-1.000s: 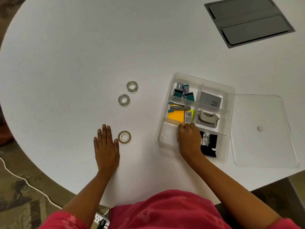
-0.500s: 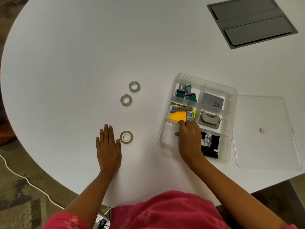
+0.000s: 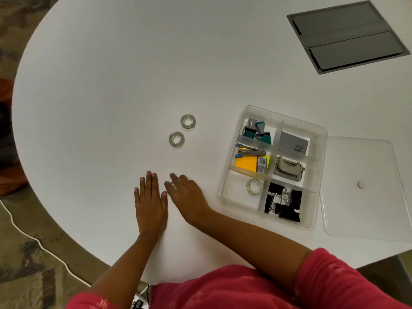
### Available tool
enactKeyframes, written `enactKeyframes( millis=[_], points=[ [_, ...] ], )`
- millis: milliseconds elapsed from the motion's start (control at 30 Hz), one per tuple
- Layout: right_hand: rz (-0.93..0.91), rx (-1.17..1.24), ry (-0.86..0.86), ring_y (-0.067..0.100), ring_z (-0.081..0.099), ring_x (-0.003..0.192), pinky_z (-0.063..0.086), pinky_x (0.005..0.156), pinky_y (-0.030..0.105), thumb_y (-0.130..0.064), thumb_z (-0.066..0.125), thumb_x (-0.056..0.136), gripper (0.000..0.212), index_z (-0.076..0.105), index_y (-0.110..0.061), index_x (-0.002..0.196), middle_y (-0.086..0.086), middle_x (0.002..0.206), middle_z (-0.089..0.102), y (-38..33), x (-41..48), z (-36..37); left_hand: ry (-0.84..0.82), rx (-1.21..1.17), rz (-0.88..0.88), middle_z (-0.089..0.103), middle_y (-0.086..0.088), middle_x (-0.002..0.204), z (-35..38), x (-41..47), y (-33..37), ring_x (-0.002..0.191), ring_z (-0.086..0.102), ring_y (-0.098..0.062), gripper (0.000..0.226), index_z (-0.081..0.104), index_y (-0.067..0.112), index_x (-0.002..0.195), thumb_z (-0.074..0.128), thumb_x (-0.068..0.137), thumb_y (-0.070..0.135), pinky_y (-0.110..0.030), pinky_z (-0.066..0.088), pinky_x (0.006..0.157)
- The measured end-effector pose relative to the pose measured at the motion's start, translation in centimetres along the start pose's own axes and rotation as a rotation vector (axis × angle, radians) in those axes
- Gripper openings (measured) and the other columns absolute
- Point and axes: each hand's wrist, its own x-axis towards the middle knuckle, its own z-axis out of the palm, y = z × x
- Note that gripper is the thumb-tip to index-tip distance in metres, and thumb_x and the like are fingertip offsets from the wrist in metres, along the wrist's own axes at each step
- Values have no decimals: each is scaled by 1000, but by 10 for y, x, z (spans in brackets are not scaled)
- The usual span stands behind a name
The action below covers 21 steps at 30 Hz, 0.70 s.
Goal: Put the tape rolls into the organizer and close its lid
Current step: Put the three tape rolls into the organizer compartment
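Observation:
A clear organizer (image 3: 321,139) with several compartments stands open on the white table, right of centre. One clear tape roll (image 3: 254,186) lies in its near-left compartment. Two more tape rolls (image 3: 188,122) (image 3: 176,139) lie flat on the table to the organizer's left. The clear lid (image 3: 367,210) rests flat on the table against the organizer's right side. My left hand (image 3: 150,201) is pressed flat on the table, fingers apart. My right hand (image 3: 187,195) stretches beside it, fingers extended over the spot where a third loose roll lay; that roll is hidden.
The other compartments hold a stapler, sticky notes, a hole punch, black binder clips, cards and teal clips. A grey hatch panel (image 3: 347,36) is set into the table at far right. The table's curved edge runs close to my body; a white cable (image 3: 33,237) crosses the floor.
My right hand left the organizer's near-left compartment, where a tape roll now lies, and swept left over the near roll beside my left hand. The left hand stayed put.

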Motion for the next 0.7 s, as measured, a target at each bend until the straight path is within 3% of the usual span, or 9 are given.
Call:
enactKeyframes(
  millis=[133, 233, 367, 567, 700],
  points=[
    [-42, -22, 21, 26, 56, 102, 50, 81, 32, -1, 66, 81, 41, 50, -5, 119, 13, 117, 59, -1, 2, 3, 0, -17, 3, 8, -5, 160, -2, -1, 1, 148, 3, -20, 60, 6, 15, 150, 10, 96, 42, -43, 9, 121],
    [-51, -12, 94, 23, 58, 99, 52, 78, 29, -1, 69, 79, 43, 53, -6, 118, 10, 113, 61, 3, -2, -2, 2, -21, -3, 9, -5, 160, -3, -1, 2, 148, 3, -20, 59, 7, 14, 150, 15, 97, 39, -43, 10, 121],
    [-11, 188, 265, 29, 64, 98, 57, 73, 33, 3, 77, 69, 50, 61, -2, 116, 17, 114, 66, 13, -22, -25, 0, -39, -5, 10, -6, 160, -5, -1, 5, 148, 5, -22, 59, 9, 13, 150, 17, 97, 37, -44, 10, 121],
    [333, 295, 460, 28, 53, 105, 55, 73, 26, 9, 71, 67, 55, 56, -7, 117, 16, 120, 54, 54, -64, -48, -3, -85, -18, 14, -8, 159, -8, -1, 11, 148, 9, -26, 56, 14, 10, 149, 29, 98, 27, -47, 11, 121],
    [611, 336, 428, 34, 55, 101, 54, 72, 37, 9, 71, 68, 52, 56, -5, 116, 19, 116, 54, 84, -87, -46, 14, -81, -53, 20, -14, 157, -10, 2, 21, 145, 15, -33, 54, 21, 6, 147, 35, 96, 19, -51, 14, 119]
  ],
)
